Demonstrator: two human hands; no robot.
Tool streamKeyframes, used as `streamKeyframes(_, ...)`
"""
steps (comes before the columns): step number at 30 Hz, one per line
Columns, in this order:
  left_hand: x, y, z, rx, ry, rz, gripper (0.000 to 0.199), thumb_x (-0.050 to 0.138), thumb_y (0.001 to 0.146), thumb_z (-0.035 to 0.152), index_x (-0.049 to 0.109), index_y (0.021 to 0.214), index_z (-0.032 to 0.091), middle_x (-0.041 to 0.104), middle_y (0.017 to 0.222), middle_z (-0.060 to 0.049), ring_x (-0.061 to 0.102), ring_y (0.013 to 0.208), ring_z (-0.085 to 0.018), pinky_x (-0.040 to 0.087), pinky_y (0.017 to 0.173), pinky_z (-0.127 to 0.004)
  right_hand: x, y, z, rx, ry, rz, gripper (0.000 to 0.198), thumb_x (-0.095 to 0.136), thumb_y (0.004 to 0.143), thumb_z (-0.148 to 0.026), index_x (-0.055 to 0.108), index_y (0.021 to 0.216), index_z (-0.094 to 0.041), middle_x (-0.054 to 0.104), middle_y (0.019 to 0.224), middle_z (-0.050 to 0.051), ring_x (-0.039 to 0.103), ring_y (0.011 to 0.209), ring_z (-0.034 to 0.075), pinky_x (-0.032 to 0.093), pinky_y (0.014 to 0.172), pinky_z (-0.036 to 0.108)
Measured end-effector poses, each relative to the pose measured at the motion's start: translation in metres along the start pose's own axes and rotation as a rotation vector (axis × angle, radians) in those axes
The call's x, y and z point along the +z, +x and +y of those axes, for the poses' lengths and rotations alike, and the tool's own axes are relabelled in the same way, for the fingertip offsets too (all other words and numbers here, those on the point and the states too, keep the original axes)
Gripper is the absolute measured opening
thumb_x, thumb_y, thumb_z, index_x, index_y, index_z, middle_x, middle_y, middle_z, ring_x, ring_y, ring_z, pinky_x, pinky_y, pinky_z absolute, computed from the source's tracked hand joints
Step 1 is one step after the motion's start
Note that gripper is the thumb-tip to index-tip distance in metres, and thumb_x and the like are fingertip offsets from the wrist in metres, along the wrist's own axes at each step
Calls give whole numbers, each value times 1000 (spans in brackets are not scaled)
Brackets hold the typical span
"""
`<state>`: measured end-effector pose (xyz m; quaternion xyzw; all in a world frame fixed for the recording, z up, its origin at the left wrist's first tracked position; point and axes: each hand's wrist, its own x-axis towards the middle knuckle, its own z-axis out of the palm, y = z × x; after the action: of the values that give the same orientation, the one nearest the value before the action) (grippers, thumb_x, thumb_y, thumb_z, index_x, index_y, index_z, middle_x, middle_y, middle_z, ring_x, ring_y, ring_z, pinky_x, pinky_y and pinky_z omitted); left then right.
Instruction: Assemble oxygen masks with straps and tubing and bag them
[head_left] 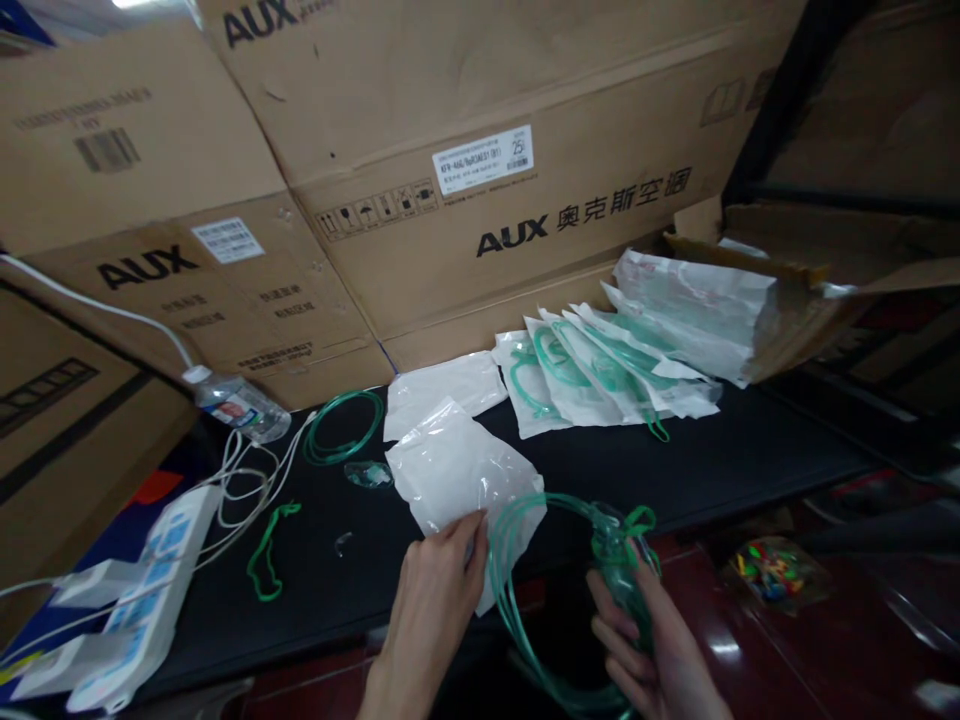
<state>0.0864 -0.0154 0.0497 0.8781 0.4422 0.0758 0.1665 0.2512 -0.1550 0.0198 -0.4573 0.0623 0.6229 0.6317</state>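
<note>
My left hand (pixel 442 590) pinches the near edge of a white plastic pouch (pixel 465 460) that lies tilted over the table's front edge. In my right hand (pixel 645 630) is a green oxygen mask (pixel 622 570) with its green strap. Coiled green tubing (pixel 510 580) runs from the mask and hangs between my hands, partly in front of the pouch. Behind the pouch lies another white pouch (pixel 442 390). To its right, several clear-fronted packets (pixel 577 365) with green tubing inside lie overlapping in a row.
On the black table (pixel 330 590) are a green tube coil (pixel 345 460), a small clear mask piece (pixel 367 474), a green strap (pixel 262 560), a power strip (pixel 150 600) and a plastic bottle (pixel 240 402). Large cardboard boxes (pixel 480 90) wall the back. An opened carton (pixel 795 320) stands right.
</note>
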Motion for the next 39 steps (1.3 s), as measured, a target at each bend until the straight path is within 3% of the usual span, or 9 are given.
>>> streamKeyframes(5, 4, -2, -1, 68, 22, 52, 31, 55, 101, 17, 68, 128, 27, 80, 116, -2, 80, 89, -25, 63, 74, -30, 3, -5, 10, -60, -98, 93, 71, 72, 67, -85, 41, 73, -22, 30, 55, -14, 12, 41, 1, 5, 42, 13)
streamKeyframes(10, 19, -4, 2, 255, -45, 271, 28, 50, 103, 18, 67, 125, 25, 74, 123, -4, 78, 94, -20, 64, 78, -29, 25, 1, 6, -112, -119, 74, 64, 77, 70, -78, 43, 81, -25, 34, 56, -14, 16, 41, 2, 7, 40, 12)
streamKeyframes(14, 25, 2, 8, 246, -31, 403, 23, 48, 104, 20, 68, 115, 22, 73, 105, -5, 74, 89, -19, 62, 73, -27, 37, 5, 3, -70, -185, 54, 66, 78, 72, -74, 53, 115, -31, 38, 53, -16, 22, 37, 3, 8, 38, 10)
streamKeyframes(20, 29, 14, 13, 244, -31, 432, 20, 52, 103, 20, 68, 114, 25, 71, 95, -3, 70, 83, -18, 56, 67, -24, 36, 20, 8, -56, -326, -21, 92, 77, 75, -70, 41, 150, -29, 46, 52, -13, 27, 35, 5, 20, 28, 8)
streamKeyframes(28, 36, 12, 20, 306, -306, 516, 16, 51, 104, 18, 66, 108, 22, 70, 94, -3, 70, 83, -16, 57, 77, -25, 26, 46, 18, -206, -517, -105, 89, 64, 85, -75, 41, 154, -22, 45, 49, -12, 26, 33, 7, 30, 27, 14)
streamKeyframes(32, 38, 13, 27, 384, -337, 523, 18, 47, 106, 21, 66, 105, 22, 69, 92, -4, 70, 82, -16, 58, 74, -26, 31, 48, 10, -477, -631, -111, 47, 66, 90, -56, 70, 119, -19, 61, 63, -2, 56, 52, 15, 54, 52, 25)
streamKeyframes(34, 37, 15, 27, 414, -332, 469, 22, 45, 107, 25, 67, 106, 23, 70, 92, -4, 71, 81, -16, 59, 73, -26, 34, 48, 4, -559, -649, -99, 30, 70, 88, -46, 74, 100, -19, 66, 74, 1, 64, 68, 18, 56, 66, 26)
streamKeyframes(36, 36, 16, 23, 399, -328, 406, 22, 46, 107, 28, 67, 109, 24, 71, 95, -4, 72, 84, -17, 61, 76, -27, 35, 47, 1, -504, -661, -112, 30, 69, 88, -44, 72, 106, -20, 63, 71, -1, 61, 58, 16, 52, 52, 23)
streamKeyframes(39, 31, 17, 14, 350, -329, 335, 19, 51, 105, 27, 67, 114, 25, 72, 100, -4, 73, 87, -18, 61, 78, -28, 32, 47, 2, -268, -541, -138, 56, 71, 86, -46, 59, 135, -21, 51, 57, -9, 38, 36, 9, 29, 34, 17)
